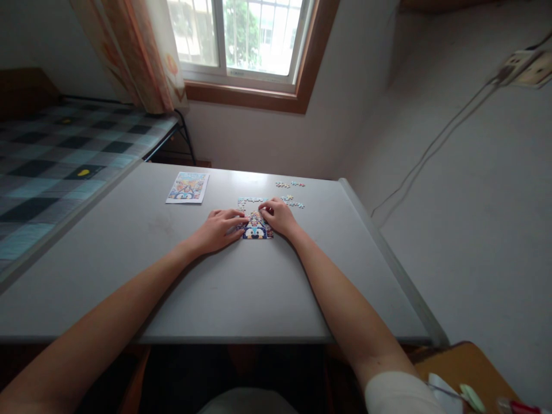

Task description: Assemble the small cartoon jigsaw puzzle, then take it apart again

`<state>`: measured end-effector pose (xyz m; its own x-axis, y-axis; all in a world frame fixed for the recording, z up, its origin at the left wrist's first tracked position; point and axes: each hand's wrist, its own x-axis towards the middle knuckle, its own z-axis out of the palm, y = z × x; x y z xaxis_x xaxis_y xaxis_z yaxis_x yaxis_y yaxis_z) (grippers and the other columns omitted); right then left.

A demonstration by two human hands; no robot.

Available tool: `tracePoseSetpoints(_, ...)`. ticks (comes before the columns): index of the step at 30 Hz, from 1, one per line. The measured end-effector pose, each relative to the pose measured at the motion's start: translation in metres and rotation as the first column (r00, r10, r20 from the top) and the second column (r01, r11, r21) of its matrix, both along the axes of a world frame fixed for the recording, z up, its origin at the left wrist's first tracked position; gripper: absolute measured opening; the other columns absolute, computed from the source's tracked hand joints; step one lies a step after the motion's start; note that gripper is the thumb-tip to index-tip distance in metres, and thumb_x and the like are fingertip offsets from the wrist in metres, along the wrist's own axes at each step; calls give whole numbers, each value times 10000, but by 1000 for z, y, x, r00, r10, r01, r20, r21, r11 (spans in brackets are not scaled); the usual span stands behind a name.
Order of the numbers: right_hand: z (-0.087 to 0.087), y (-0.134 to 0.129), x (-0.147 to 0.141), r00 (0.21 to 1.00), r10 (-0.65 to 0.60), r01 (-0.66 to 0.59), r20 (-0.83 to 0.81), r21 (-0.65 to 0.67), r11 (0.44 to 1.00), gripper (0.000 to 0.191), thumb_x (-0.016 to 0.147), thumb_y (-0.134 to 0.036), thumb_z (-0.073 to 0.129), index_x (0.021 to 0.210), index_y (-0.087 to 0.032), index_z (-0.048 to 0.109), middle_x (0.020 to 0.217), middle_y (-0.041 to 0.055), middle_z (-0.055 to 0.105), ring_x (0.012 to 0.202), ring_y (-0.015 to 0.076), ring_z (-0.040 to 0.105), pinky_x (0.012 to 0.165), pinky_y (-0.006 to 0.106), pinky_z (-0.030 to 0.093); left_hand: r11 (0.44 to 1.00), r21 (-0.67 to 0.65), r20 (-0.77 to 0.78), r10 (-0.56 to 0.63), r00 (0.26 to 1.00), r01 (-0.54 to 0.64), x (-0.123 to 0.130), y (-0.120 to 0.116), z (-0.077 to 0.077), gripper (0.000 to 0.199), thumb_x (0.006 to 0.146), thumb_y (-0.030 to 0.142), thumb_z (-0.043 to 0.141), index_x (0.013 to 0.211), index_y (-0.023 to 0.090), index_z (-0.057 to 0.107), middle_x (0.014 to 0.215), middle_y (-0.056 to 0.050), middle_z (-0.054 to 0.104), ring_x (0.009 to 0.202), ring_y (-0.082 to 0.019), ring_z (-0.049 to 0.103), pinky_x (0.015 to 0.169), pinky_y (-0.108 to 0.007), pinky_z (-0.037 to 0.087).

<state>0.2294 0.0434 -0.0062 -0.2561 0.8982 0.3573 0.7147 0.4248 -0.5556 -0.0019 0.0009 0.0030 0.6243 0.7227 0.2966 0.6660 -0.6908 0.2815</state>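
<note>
A partly assembled jigsaw puzzle (255,232) lies on the grey-white table (241,293), its lower part filled with a blue and white figure and its top edge a thin strip of pieces. My left hand (222,229) rests at the puzzle's left side, fingers spread, fingertips touching its edge. My right hand (276,215) is over the puzzle's upper right, thumb and fingers bent together; whatever they hold is too small to make out. Loose puzzle pieces (295,204) lie just beyond my right hand, with more pieces (283,185) farther back.
A printed picture sheet (188,188) lies at the table's back left. A bed with a checked cover (86,144) stands left of the table. On the right are a wall with a hanging cable (420,164) and a brown stool (459,368) holding small items.
</note>
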Motion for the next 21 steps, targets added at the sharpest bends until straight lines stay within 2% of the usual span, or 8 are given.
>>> tracePoseSetpoints(21,1,-1,0,1000,-1,1,-1,-11,1000,144,846,-217,589,885,-208,727,836,23,582,771,137,564,776,267,433,1000,-7,1,1,1000,-1,1,-1,2,340,938,411,468,1236,313,599,1301,-36,581,1175,-224,547,1021,-416,317)
